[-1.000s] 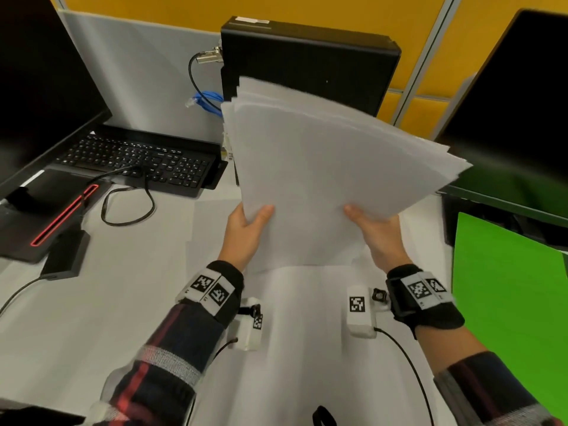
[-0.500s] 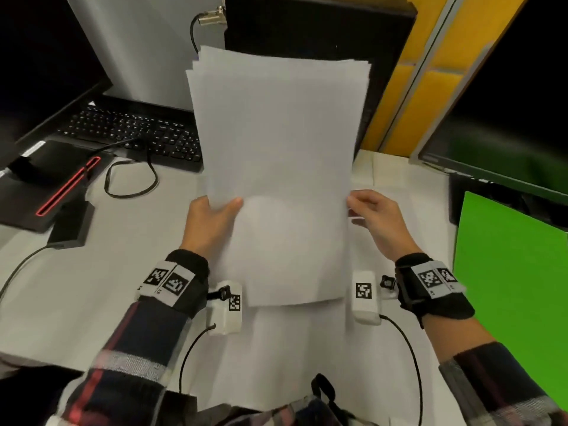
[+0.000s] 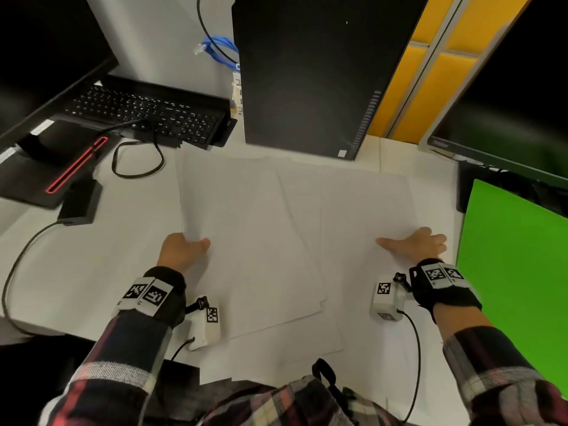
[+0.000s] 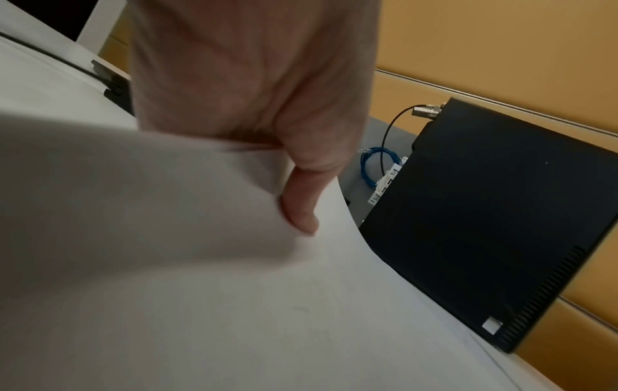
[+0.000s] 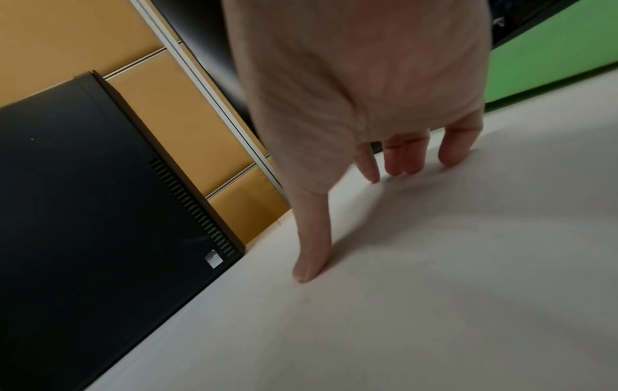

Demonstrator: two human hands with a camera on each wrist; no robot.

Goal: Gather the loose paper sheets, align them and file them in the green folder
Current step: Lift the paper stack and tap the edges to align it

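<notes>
The paper sheets (image 3: 276,235) are lying fanned across the tabletop (image 3: 76,287) at frame centre; the left hand (image 3: 181,252) is pinching their left edge, seemingly to draw them together. The right hand (image 3: 415,245) is pressing spread fingers (image 5: 401,158) flat, probably steadying the sheets beside the green folder (image 3: 516,272) at right.

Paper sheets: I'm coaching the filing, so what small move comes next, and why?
Probably slide the right hand leftward, sweeping its sheets toward the left hand. The paper sheets lie fanned and misaligned on the desk; the green folder waits alongside.
</notes>
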